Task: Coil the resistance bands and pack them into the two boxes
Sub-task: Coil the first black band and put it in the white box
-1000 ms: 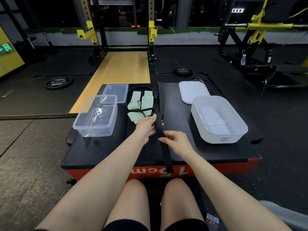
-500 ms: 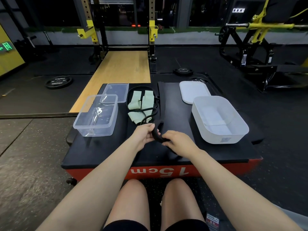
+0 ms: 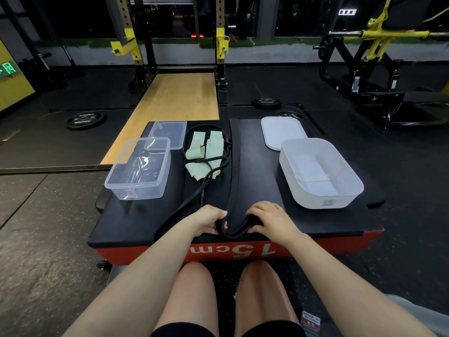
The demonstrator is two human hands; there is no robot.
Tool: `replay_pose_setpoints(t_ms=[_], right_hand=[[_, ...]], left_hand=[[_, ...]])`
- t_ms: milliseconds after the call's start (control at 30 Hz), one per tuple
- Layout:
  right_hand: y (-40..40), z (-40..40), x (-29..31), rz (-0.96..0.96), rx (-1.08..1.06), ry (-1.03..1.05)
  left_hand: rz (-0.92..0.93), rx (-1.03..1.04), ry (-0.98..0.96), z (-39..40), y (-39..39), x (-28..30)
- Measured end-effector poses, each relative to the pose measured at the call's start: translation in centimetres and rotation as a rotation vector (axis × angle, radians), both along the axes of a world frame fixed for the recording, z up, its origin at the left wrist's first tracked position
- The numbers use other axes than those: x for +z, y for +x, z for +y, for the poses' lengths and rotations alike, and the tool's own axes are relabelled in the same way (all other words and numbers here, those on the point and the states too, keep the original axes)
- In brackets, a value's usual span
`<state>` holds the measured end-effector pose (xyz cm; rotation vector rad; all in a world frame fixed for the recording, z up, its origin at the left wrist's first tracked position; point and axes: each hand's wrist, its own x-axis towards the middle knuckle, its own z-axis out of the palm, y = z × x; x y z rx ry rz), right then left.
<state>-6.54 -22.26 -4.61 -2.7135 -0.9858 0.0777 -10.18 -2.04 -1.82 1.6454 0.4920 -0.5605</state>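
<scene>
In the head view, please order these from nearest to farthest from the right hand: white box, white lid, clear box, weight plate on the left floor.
From the right hand:
1. White box, just beyond it, to the right.
2. White lid, behind that box.
3. Clear box, across on the left.
4. Weight plate, on the floor, far left.

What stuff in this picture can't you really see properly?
Head view, the only one:
- Fingertips of the left hand and right hand: curled under the wide black band.
- The band's far end: black on the black platform top, so it blends in.
- Print on the pale green bands: too small to read.
- Sticker on the white box: too small.
- Clear box sticker: too small.
</scene>
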Motion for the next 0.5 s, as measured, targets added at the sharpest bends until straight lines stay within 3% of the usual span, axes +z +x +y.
replay_pose_setpoints(t_ms=[233,367,500], right_hand=[[1.0,-1.1,0.5,0.079,-0.028,0.005],[1.4,-1.4,1.0,-0.025,-0.042,-0.084],[1.4,-1.2,0.7,0.022,0.006,-0.097]], left_hand=[[-0.101,-0.074,0.095,-0.9,0.4,-0.7],[-0.185,-0.122,0.275,-1.6,1.1,-1.2],[-0.188,-0.294,0.56,-1.6,1.4,-1.3]])
